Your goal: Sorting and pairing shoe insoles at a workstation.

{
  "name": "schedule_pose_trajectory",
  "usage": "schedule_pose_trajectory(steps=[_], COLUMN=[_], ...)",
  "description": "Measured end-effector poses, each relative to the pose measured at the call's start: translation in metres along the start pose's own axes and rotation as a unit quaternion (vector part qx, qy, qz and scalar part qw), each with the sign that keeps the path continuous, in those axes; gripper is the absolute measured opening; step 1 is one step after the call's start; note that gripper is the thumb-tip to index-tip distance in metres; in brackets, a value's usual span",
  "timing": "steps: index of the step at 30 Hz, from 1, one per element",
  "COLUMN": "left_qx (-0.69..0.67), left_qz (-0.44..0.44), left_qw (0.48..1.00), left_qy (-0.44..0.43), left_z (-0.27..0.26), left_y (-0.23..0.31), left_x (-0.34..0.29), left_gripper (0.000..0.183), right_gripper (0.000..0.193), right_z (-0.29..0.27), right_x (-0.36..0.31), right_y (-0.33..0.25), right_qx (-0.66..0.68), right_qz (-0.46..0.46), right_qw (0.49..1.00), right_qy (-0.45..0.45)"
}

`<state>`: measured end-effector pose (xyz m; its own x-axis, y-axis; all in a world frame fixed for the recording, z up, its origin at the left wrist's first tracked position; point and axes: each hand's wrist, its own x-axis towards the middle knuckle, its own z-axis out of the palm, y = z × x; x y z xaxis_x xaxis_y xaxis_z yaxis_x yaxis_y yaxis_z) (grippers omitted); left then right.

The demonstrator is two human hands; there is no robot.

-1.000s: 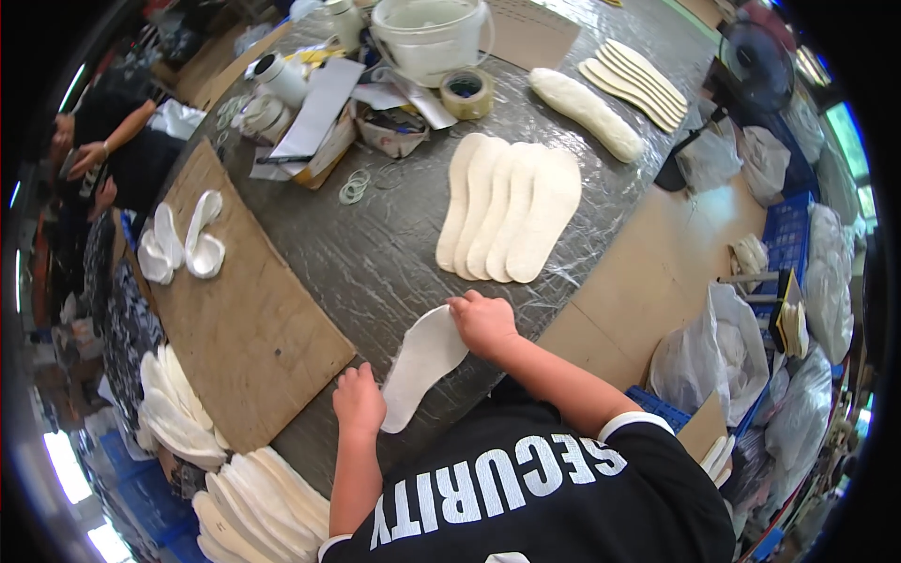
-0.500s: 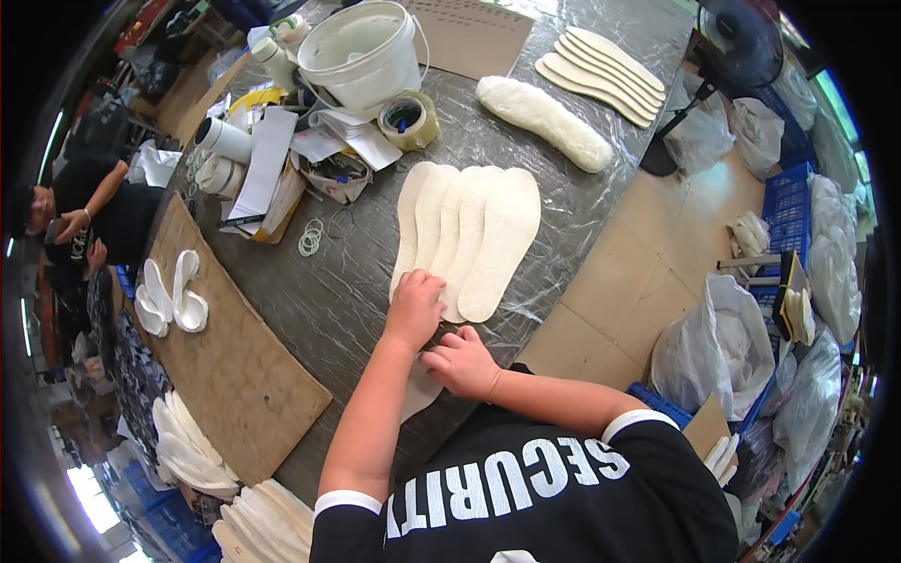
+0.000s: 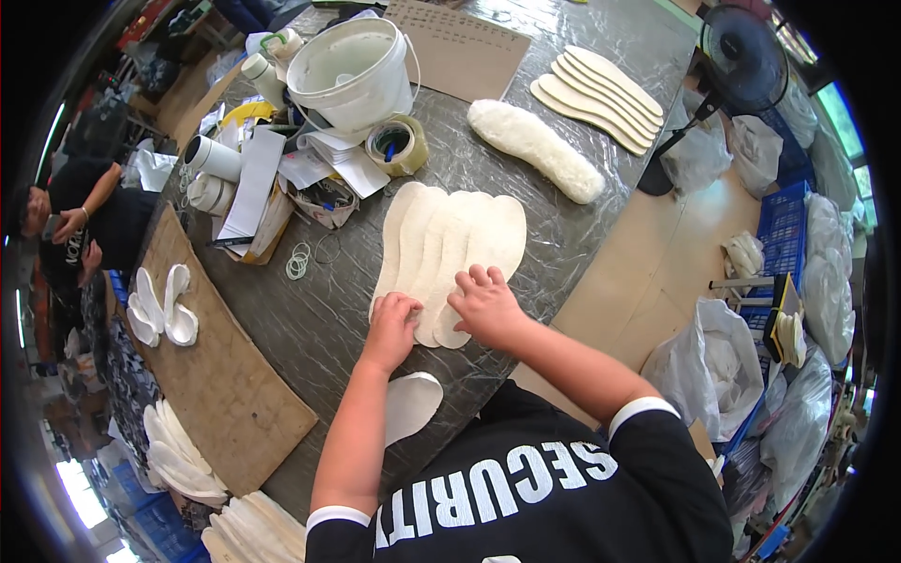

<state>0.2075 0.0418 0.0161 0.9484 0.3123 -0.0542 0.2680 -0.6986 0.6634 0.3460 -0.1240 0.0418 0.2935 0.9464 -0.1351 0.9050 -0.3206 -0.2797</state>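
Note:
A fanned row of several cream insoles [image 3: 449, 235] lies on the dark, plastic-covered table in front of me. My left hand [image 3: 391, 333] is at the lower left ends of the row, its fingers curled in and gripping the insoles' edge. Over the rightmost insole is my right hand [image 3: 486, 308], fingers spread and lightly bent, apparently touching its surface. A single insole [image 3: 413, 405] lies nearer to me, partly covered by my left forearm.
Beyond the row lie a fluffy insole [image 3: 537, 150] and another fanned set of insoles [image 3: 601, 98]. A white bucket [image 3: 352, 80], tape roll [image 3: 396, 145] and cluttered box [image 3: 263, 211] stand at the back left. A brown board [image 3: 225, 357] holds white pieces. Someone [image 3: 89, 206] is at far left.
My right hand has moved up and right from beside my left hand onto the rightmost insole, its fingers spreading. More of the single near insole shows. The view has shifted slightly.

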Motion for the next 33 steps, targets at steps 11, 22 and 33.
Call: schedule_pose_trajectory(steps=[11,22,33], left_qx=[0.012,0.021,0.116], left_qz=[-0.024,-0.038,-0.073], left_qw=[1.000,0.999,0.983], left_qy=[-0.015,0.003,0.124], left_z=[-0.001,0.010,0.011], left_y=[-0.001,-0.003,0.005], left_x=[0.006,0.006,-0.003], left_gripper=[0.029,0.031,0.005], right_gripper=[0.032,0.019,0.014], right_z=[-0.010,-0.084,-0.123], right_x=[0.038,-0.019,-0.146], right_y=[0.026,0.063,0.114], right_qx=[-0.055,0.217,0.788], right_qz=[-0.171,-0.172,-0.106], right_qw=[0.984,0.961,0.475], right_qy=[-0.021,0.009,0.376])
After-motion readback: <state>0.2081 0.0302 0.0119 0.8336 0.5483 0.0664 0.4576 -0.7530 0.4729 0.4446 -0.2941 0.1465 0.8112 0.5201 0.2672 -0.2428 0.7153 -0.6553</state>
